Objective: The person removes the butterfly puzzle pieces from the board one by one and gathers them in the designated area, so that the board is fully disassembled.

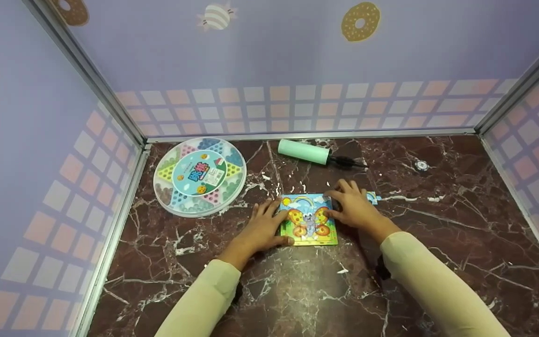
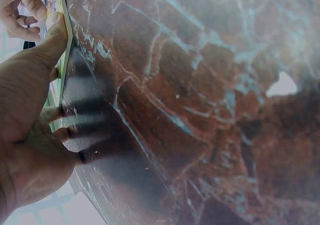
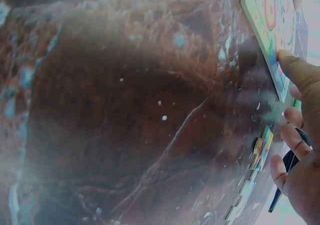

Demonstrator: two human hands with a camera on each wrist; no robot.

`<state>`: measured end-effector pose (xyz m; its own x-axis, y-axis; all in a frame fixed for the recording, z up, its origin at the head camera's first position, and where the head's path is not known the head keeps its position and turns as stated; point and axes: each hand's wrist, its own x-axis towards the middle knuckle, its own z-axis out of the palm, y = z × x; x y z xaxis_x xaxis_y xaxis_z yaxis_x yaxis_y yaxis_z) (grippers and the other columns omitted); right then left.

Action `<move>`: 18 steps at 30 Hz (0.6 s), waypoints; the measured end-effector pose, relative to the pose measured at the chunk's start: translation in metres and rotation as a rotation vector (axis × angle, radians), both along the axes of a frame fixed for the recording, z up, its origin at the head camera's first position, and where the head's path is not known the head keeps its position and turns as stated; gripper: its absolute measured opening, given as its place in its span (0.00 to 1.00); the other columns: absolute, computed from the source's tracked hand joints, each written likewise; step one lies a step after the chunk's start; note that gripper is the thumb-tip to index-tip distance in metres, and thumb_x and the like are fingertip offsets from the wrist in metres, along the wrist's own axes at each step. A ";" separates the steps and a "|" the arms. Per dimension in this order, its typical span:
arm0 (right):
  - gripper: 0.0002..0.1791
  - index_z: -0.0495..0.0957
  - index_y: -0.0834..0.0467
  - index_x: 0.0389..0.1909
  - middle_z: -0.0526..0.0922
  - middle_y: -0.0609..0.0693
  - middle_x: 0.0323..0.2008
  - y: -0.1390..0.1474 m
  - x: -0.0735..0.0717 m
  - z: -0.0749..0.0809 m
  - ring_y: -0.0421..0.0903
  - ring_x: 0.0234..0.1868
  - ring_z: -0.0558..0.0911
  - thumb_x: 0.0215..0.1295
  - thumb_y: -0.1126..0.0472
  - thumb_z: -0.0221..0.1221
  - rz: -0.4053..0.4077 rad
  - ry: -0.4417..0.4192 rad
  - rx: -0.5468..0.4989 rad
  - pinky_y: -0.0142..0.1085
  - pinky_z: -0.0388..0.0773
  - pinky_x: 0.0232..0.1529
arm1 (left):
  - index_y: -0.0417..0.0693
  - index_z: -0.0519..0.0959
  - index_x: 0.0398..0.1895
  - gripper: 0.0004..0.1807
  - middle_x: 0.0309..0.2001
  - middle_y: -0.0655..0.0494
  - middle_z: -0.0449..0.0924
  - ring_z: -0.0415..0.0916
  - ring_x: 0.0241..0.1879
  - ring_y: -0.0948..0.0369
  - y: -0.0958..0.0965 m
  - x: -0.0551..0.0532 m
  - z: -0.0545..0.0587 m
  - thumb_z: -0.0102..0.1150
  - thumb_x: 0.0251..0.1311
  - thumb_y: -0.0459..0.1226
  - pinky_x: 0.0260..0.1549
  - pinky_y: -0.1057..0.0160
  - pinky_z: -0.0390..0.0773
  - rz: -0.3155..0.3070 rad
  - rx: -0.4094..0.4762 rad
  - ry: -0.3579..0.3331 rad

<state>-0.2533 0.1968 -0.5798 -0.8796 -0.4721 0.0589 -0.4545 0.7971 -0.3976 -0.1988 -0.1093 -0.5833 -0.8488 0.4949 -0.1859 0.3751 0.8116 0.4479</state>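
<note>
A square picture puzzle (image 1: 309,222) with a butterfly-winged figure, a sun and a rainbow lies flat on the marbled tabletop between both hands. My left hand (image 1: 261,227) rests at its left side, the thumb on the lower-left edge. In the left wrist view, other left-hand fingertips (image 2: 62,134) touch the table. From the right, my right hand (image 1: 356,206) reaches over the upper-right part of the puzzle, thumb and index finger on it. Its thumb (image 3: 295,67) presses the board's face in the right wrist view. Just beyond that hand lies a loose puzzle piece (image 1: 372,197), partly hidden.
A round Chinese checkers box (image 1: 199,173) sits at the back left. Behind the puzzle lies a mint-green hand pump (image 1: 304,152) with a black nozzle. A small round white-and-dark object (image 1: 421,165) is at the back right. Purple panels (image 1: 288,61) enclose the table's back and sides.
</note>
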 end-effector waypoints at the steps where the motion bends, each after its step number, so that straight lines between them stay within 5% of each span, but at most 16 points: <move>1: 0.26 0.87 0.54 0.64 0.77 0.59 0.58 -0.001 0.000 0.000 0.60 0.57 0.72 0.71 0.46 0.75 -0.001 0.003 0.007 0.56 0.67 0.47 | 0.53 0.71 0.81 0.44 0.91 0.40 0.46 0.42 0.90 0.35 0.000 0.000 0.000 0.73 0.67 0.60 0.87 0.28 0.43 -0.001 0.001 0.003; 18: 0.24 0.87 0.52 0.63 0.78 0.59 0.59 -0.007 0.000 0.001 0.61 0.57 0.73 0.72 0.46 0.74 -0.017 0.011 0.064 0.62 0.71 0.51 | 0.55 0.72 0.78 0.41 0.92 0.41 0.45 0.40 0.90 0.34 -0.001 0.000 0.002 0.71 0.68 0.61 0.87 0.28 0.42 -0.010 0.010 -0.006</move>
